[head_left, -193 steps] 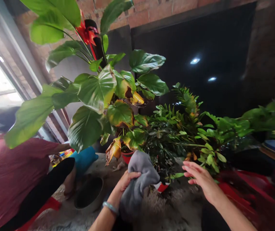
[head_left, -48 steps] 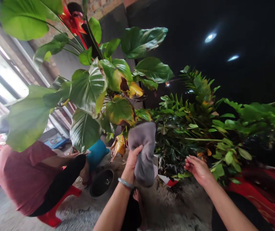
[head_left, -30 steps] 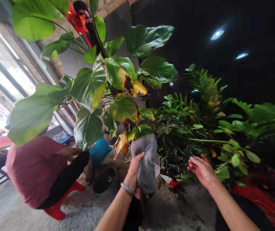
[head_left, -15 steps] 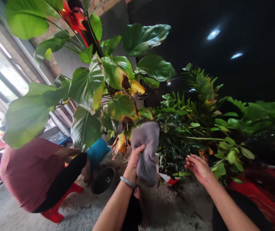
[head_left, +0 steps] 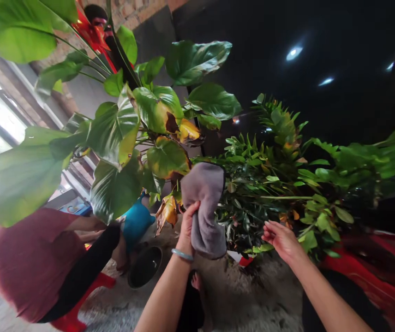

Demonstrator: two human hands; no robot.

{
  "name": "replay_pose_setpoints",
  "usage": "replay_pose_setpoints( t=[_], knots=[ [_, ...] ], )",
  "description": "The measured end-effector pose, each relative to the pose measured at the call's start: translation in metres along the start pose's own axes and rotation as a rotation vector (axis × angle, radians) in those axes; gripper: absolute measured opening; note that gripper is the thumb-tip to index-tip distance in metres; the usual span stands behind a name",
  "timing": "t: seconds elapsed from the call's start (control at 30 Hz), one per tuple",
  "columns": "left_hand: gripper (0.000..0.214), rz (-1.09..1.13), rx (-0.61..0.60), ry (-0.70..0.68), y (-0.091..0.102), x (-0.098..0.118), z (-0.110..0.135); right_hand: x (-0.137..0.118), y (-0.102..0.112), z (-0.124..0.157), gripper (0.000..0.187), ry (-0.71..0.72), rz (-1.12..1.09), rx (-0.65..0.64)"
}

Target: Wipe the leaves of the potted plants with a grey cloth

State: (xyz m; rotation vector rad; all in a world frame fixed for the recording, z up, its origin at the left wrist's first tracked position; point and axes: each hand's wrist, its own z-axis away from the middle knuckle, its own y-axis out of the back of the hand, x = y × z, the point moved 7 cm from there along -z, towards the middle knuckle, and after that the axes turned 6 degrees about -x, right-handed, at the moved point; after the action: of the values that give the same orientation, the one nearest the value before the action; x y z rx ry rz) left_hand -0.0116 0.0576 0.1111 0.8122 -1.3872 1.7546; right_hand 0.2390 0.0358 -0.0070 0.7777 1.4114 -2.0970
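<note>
A folded grey cloth [head_left: 205, 205] with a dark edge is gripped in my left hand [head_left: 188, 227], thumb across its near face. It hangs upright in front of the leafy plants. On my left wrist is a pale bangle [head_left: 182, 254]. My right hand [head_left: 280, 237] is to the right of the cloth, apart from it, with fingers curled and tips pinched together. Whether anything small is between those fingertips I cannot make out. Just beyond it grows a dense, small-leaved green plant [head_left: 244, 216]. A white and red pot [head_left: 242, 258] shows below that plant.
A large broad-leaved plant [head_left: 114, 133] with yellow-brown leaves rises at the left. Another person in a pink shirt [head_left: 34, 258] sits on a red stool [head_left: 74, 316] beside a black basin [head_left: 145, 267]. A shiny dark wall [head_left: 280, 27] stands behind. Red material [head_left: 367, 269] lies at the right.
The view has swung slightly to the right, so the plants and the seated person appear farther left. My left hand has raised the cloth a little; the right hand keeps its curled shape.
</note>
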Motion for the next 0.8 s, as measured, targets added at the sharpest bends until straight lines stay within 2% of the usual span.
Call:
replay_pose_setpoints(
  t=[0.07,0.13,0.2,0.27,0.33,0.43,0.5,0.53,0.6,0.67,0.73,0.8],
  knots=[
    [0.009,-0.01,0.016,0.235,0.007,-0.046,0.008,0.0,-0.001,0.001,0.039,0.0,0.001,0.005],
    [0.015,-0.068,0.035,0.494,0.022,-0.094,0.027,-0.001,0.0,0.002,0.039,-0.001,0.008,0.011],
    [0.017,-0.088,0.002,0.638,0.032,-0.12,0.046,-0.003,0.001,0.003,0.04,-0.002,0.016,0.011],
    [0.017,-0.069,-0.06,0.63,0.028,-0.115,0.054,-0.004,0.0,0.004,0.04,0.001,0.021,-0.004],
    [0.014,-0.037,-0.111,0.484,0.011,-0.082,0.05,-0.005,-0.003,0.005,0.04,0.009,0.024,-0.026],
    [0.011,0.02,-0.151,0.17,-0.029,-0.02,0.028,-0.004,-0.006,0.004,0.036,0.022,0.03,-0.041],
    [0.008,0.037,-0.17,0.09,-0.054,-0.004,0.015,-0.002,-0.006,0.002,0.034,0.025,0.032,-0.034],
    [0.007,0.026,-0.176,0.097,-0.062,-0.007,0.01,-0.002,-0.005,0.001,0.033,0.025,0.032,-0.03],
    [0.013,-0.044,-0.199,0.171,-0.068,-0.03,0.006,-0.001,-0.002,-0.001,0.032,0.021,0.037,-0.023],
    [0.026,-0.153,-0.248,0.265,-0.062,-0.063,0.012,0.0,0.003,-0.003,0.03,0.008,0.052,-0.016],
    [0.037,-0.236,-0.359,0.367,-0.055,-0.091,0.025,0.002,0.008,-0.005,0.028,-0.008,0.072,-0.008],
    [0.042,-0.251,-0.47,0.408,-0.054,-0.098,0.038,0.003,0.013,-0.007,0.026,-0.015,0.087,0.002]
  ],
)
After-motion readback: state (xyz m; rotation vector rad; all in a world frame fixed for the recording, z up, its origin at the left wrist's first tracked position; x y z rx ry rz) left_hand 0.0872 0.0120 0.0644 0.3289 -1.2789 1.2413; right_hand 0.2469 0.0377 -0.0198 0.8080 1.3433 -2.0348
